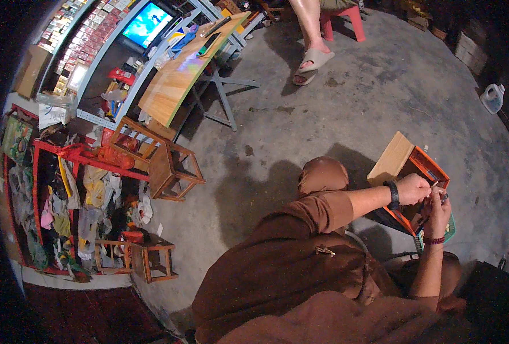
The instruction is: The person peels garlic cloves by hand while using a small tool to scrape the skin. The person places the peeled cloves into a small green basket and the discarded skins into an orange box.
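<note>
My left hand [413,189], with a black wristband, and my right hand [438,210], with a dark red beaded bracelet, meet above an open orange cardboard box [429,163]. Between the fingertips is a small pale piece [435,183], pinched by my left hand and too small to name. A small dark object [444,197] is held in the fingers of my right hand. The box's brown flap [391,158] is folded outwards on the left. Shadow and my hands hide most of its inside. Part of a green plastic basket [453,228] shows beside the box, behind my right wrist.
A person's foot in a beige slide sandal [317,59] rests ahead, near a red plastic stool [344,21]. Leftward stand a folding wooden table [168,92], wooden chairs [162,170] and a red rack [37,193] of plastic bags. A plastic jug [492,99] is far right.
</note>
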A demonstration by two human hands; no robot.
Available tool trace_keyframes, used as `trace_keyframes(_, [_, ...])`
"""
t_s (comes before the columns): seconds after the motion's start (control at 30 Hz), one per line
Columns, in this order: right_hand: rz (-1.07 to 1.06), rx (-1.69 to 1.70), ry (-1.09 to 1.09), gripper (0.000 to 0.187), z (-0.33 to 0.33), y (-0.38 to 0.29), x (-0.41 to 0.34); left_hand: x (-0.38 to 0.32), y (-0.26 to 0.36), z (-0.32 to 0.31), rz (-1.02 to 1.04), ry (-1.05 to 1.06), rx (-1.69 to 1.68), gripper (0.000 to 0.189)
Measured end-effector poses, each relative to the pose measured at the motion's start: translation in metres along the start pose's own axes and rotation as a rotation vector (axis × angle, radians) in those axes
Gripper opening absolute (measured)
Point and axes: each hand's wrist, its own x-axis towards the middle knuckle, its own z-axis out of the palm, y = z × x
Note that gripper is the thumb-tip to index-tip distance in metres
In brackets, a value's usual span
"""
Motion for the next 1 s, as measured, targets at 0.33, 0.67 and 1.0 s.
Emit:
trace_keyframes(0.33, [0.038, 0.080, -0.030, 0.011, 0.003, 0.000, 0.001, -0.009, 0.011, 0.000, 0.120, 0.077, 0.003, 0.025])
trace_keyframes(0.67, [0.167, 0.195, -0.090, 0.013, 0.005, -0.003, 0.004, -0.012, 0.014, -0.001, 0.400, 0.278, 0.314, 0.018])
trace_keyframes(1.0, [-0.072, -0.181, -0.173, 0.012, 0.011, 0.007, 0.005, -0.013, 0.012, -0.004, 0.200, 0.394, 0.114, 0.019])
